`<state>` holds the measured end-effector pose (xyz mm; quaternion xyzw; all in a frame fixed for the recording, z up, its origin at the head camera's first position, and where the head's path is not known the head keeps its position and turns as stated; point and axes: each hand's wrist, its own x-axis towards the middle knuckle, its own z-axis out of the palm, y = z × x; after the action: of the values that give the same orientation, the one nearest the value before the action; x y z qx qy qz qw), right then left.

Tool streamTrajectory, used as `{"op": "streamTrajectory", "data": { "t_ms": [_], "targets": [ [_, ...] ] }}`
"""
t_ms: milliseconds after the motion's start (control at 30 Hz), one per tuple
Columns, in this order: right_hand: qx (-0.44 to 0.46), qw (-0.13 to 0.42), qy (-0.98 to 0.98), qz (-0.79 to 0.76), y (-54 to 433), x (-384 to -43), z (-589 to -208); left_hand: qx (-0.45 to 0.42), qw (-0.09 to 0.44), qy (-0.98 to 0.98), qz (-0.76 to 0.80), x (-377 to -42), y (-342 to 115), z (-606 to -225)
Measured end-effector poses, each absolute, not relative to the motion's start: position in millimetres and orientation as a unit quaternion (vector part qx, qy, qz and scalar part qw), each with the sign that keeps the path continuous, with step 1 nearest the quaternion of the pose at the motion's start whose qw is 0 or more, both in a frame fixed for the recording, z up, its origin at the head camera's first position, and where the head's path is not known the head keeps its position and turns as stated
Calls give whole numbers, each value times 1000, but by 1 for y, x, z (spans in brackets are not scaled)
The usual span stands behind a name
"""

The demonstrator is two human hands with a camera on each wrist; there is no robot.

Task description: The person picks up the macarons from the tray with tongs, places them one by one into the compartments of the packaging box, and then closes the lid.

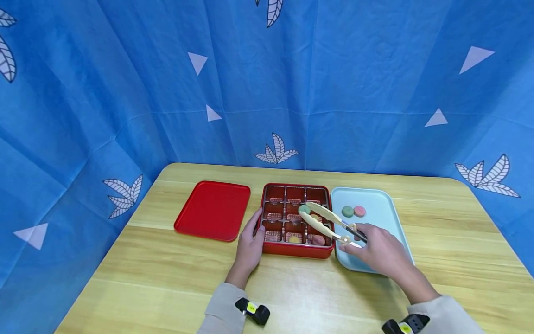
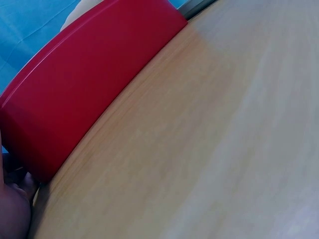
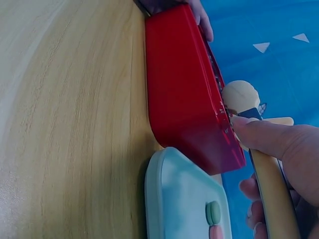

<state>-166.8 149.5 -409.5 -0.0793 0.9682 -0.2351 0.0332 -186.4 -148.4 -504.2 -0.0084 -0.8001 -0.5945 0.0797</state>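
A red square box (image 1: 297, 251) with a clear divided insert stands at the table's middle. Along its left side my left hand (image 1: 249, 246) holds the wall, thumb at the rim and fingers outside. My right hand (image 1: 381, 249) grips cream-coloured tongs (image 1: 321, 228) reaching over the box from the right. Between the tong tips is a green macaron (image 1: 304, 209), above the middle row of compartments. A yellow macaron (image 1: 295, 239) lies in the front middle compartment, a pinkish one (image 1: 318, 240) in the front right. An orange macaron (image 1: 315, 217) shows partly behind the tongs.
Right of the box lies a light blue tray (image 1: 377, 197), bearing a green macaron (image 1: 347, 211) and a pink macaron (image 1: 359, 211) side by side. A flat red lid (image 1: 213, 211) rests on the wooden table (image 1: 167, 278) at left. A blue curtain (image 1: 354, 93) hangs behind.
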Motion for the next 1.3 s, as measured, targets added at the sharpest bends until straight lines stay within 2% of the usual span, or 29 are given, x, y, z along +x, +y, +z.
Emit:
{"op": "streamTrajectory", "data": {
  "t_ms": [733,1300],
  "targets": [
    [-137,23,971,-195,143,-181,-395,-14,87,-804,-588,-188,-147,-505],
    [-154,97,973,-141,133,-202,-372,-9,82,-800,-594,-187,-149,-504]
  ]
}}
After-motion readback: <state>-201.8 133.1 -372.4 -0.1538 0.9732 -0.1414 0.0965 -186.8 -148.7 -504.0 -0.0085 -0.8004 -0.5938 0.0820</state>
